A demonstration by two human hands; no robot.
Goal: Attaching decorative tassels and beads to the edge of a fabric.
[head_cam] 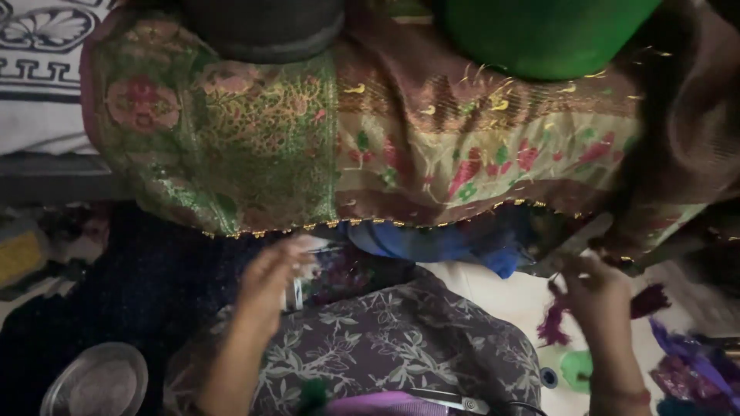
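Note:
A patterned green, gold and maroon fabric (370,146) with a beaded gold edge hangs across the top half of the view. My left hand (274,281) is blurred just below that edge, fingers loosely curled near a small shiny thing I cannot make out. My right hand (597,293) is raised at the fabric's lower right edge, fingers pinched on dark maroon tassel threads (556,320). My lap is covered by a grey floral cloth (385,347).
A blue cloth (439,243) lies under the fabric edge. A round steel plate (96,381) sits at the bottom left. A green round object (539,35) is at the top. Purple fabric scraps (686,362) lie at the right.

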